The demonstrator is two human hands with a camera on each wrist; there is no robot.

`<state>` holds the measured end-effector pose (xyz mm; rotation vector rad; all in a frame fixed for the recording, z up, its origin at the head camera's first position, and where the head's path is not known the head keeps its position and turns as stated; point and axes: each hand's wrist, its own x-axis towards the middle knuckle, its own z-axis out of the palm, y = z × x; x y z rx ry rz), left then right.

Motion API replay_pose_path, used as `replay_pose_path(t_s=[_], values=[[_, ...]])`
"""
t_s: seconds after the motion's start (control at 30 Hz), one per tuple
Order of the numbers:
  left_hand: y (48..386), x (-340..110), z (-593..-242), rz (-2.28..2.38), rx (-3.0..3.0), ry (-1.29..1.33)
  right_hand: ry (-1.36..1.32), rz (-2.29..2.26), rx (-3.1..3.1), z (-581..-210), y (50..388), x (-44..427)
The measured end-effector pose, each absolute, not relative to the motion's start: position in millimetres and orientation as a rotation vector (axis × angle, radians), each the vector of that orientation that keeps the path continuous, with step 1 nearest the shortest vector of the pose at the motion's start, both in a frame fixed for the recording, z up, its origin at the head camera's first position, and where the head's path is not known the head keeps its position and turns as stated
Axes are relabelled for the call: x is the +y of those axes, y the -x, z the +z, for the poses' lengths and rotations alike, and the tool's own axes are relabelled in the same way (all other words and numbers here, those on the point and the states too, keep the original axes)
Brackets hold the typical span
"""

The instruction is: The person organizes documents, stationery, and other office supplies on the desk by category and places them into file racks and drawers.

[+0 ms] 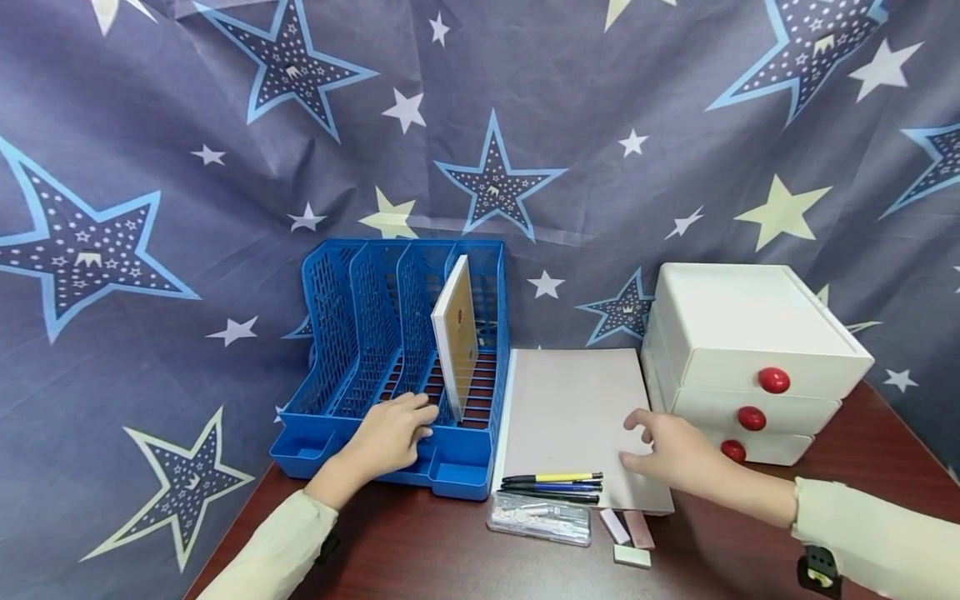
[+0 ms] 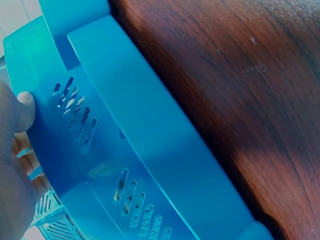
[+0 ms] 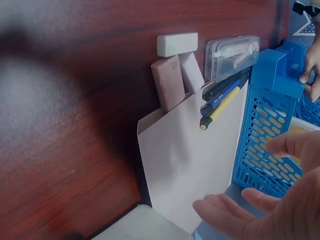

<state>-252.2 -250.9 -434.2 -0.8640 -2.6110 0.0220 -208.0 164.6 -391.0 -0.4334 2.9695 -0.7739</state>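
Steadying the rack: the left hand (image 1: 393, 433) seems to be bracing the blue rack (image 1: 375, 325), thumb on the near side of its front rim and fingers hooked over, so it grips the rim
Right hand: the right hand (image 1: 671, 454) hovers over the right edge of the folder (image 1: 570, 417), fingers parted and loosely bent, holding nothing
Step at the rack: probably placing or arranging, as one book (image 1: 461, 337) stands tilted toward the rack's right side, apart from both hands
Next move at the folder: if it is to be lifted, the right hand would have to come lower and pinch an edge; the pens (image 1: 555, 487) lying across its near end could roll off, so clearing them first looks wise
Folder: flat on the desk (image 1: 420, 550), between the rack and the white drawers (image 1: 757, 321)
Small things: a clear case (image 1: 540, 517) sits just in front of the pens, and three erasers (image 1: 639, 530) cluster by the folder's near right corner
Drawers: three, with round red knobs (image 1: 751, 418), all apparently closed
Desk surface: dark reddish wood grain, with a soft sheen in the right wrist view
Room: a dark blue cloth (image 1: 540, 50) printed with stars (image 1: 495, 179) hangs behind the desk, creased in places; what lies beyond it cannot be seen
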Motion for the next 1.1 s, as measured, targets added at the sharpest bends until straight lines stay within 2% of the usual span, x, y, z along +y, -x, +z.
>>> replay_pose_path(t_s=[0.43, 1.1], values=[[252, -250, -431, 0.02, -2.629, 0.869, 0.048, -1.036, 2.66, -388, 208, 180], [263, -243, -396, -0.101, -2.998, 0.931, -0.143, -1.17, 2.322, -405, 227, 192]])
